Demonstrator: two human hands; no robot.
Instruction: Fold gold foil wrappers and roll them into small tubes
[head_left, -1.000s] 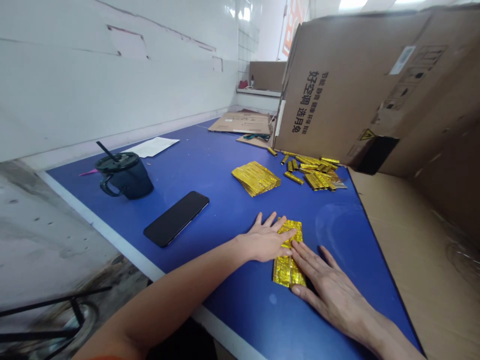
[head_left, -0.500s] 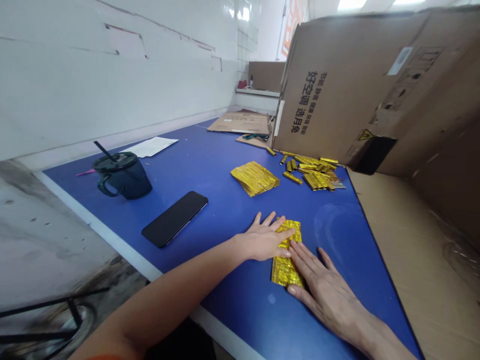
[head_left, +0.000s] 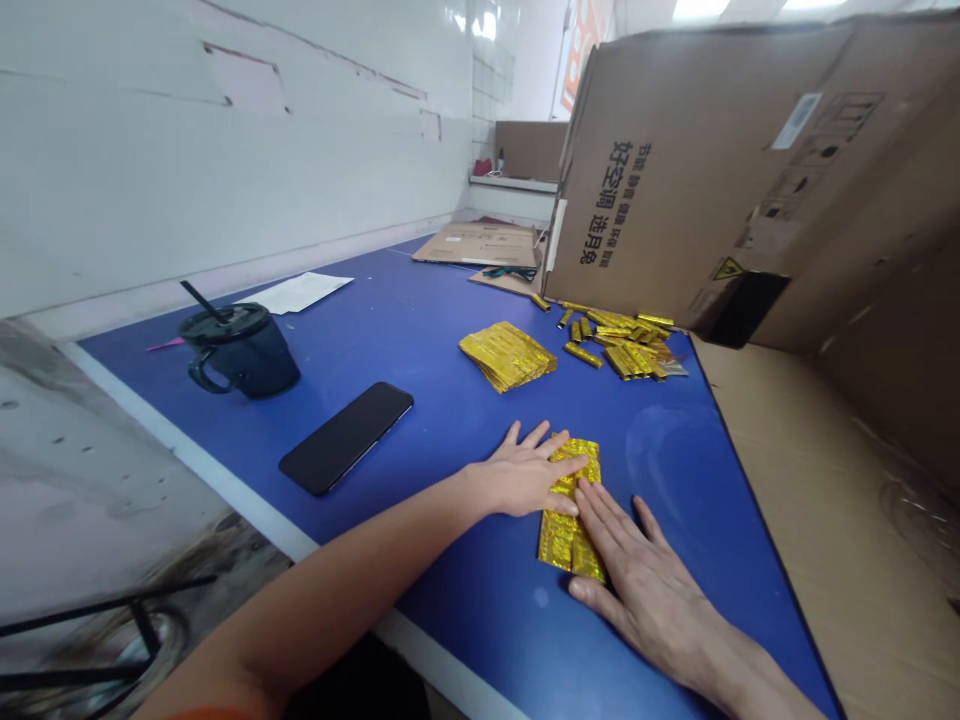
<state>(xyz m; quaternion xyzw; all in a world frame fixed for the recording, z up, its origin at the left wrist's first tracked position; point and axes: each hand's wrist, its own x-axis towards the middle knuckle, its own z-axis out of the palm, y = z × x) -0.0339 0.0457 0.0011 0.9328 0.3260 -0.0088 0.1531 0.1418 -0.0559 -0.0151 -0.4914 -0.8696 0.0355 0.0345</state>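
A shiny gold foil sheet point(head_left: 561, 540) lies flat on the blue table, partly covered by both hands. My left hand point(head_left: 529, 478) rests across its left and upper part with the fingers spread. Against its right side lies my right hand point(head_left: 637, 560), fingers stretched out together and the thumb apart near the lower edge. Beyond them sits a fanned stack of gold foil sheets point(head_left: 508, 356). Farther right is a heap of small gold foil tubes point(head_left: 630, 345), several of them loose.
A black phone point(head_left: 346, 438) and a dark lidded mug point(head_left: 244, 350) with a straw stand left. White paper point(head_left: 304, 292) lies by the wall. Flat cardboard point(head_left: 480, 245) is at the back. A large cardboard box point(head_left: 697, 180) borders the table's right side.
The lower end of the foil sheet now shows a fold or seam down its middle. Both hands stay almost where they were; the view has shifted slightly.
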